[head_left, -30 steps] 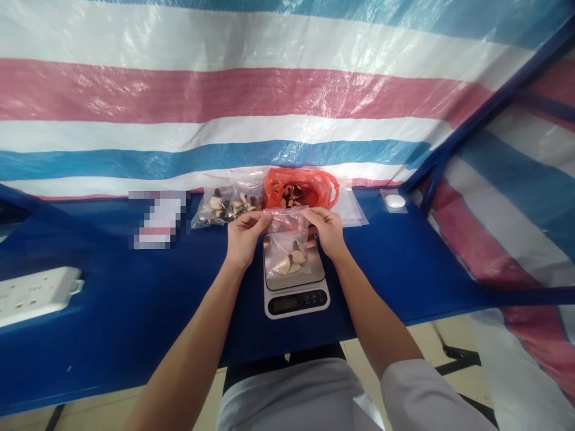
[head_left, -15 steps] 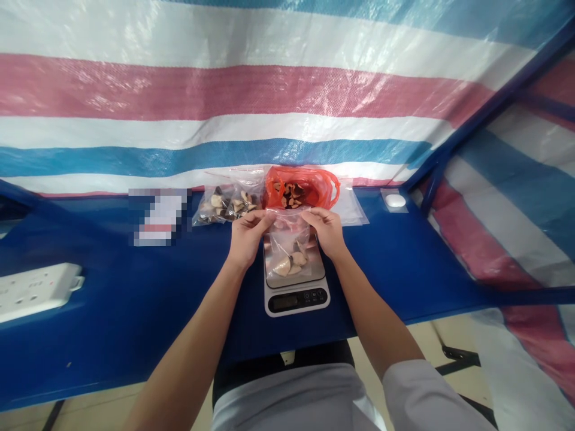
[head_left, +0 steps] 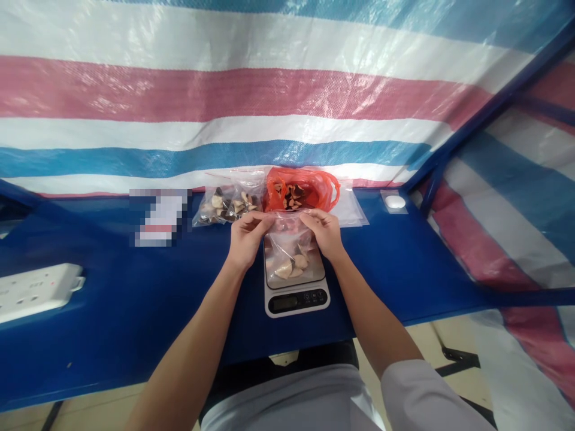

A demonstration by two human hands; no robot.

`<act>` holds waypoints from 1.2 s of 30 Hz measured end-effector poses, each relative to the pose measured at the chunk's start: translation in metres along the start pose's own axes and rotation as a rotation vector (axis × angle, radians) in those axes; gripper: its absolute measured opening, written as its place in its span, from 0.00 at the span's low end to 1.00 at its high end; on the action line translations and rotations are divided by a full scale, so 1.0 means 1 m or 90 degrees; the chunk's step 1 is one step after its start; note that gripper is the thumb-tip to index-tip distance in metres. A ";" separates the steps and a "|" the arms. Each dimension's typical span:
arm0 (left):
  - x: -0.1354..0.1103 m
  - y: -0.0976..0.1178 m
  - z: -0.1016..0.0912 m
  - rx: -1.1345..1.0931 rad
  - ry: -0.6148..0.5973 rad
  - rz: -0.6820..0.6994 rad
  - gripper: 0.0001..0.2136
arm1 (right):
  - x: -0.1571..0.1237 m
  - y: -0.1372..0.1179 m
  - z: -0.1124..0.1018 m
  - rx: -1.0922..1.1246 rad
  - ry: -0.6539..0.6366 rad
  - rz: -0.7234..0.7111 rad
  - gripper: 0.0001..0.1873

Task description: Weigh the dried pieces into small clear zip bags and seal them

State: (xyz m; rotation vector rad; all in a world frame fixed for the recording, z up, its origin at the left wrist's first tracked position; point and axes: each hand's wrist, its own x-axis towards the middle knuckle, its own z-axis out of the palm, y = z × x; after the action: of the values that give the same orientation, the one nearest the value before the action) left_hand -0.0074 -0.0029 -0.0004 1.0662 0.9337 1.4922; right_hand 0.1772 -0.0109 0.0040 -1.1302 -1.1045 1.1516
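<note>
My left hand [head_left: 248,239] and my right hand [head_left: 324,233] pinch the top edge of a clear zip bag [head_left: 287,248] from either side. The bag hangs over the steel pan of a digital kitchen scale [head_left: 294,302], its lower part resting on the pan. Pale chunks with brownish edges lie at its bottom. Just beyond my hands sits an orange plastic bag [head_left: 299,191] holding dark and tan pieces. To its left lies a clear bag [head_left: 227,206] of similar pieces.
A white power strip [head_left: 36,292] lies at the left of the blue table [head_left: 112,299], beside a blurred paper label [head_left: 159,218]. A flat clear bag [head_left: 353,209] and a small white round item [head_left: 395,202] lie back right. A striped tarp [head_left: 224,90] hangs behind.
My hands and the clear zip bag have dropped slightly toward the scale pan. The bag's top edge sits a little lower, and my grip on it stays the same.
</note>
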 end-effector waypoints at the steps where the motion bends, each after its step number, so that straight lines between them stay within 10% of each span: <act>1: 0.000 0.000 -0.001 0.006 -0.004 0.002 0.11 | 0.000 0.000 0.000 0.005 -0.005 -0.009 0.17; 36: -0.006 0.001 0.004 0.092 -0.043 -0.016 0.15 | 0.001 0.005 0.005 0.050 -0.048 -0.037 0.18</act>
State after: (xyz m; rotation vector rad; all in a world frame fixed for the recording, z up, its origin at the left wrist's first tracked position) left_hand -0.0031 -0.0085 0.0009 1.1969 1.0162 1.3763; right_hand 0.1716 -0.0096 -0.0002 -0.9948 -1.1325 1.1893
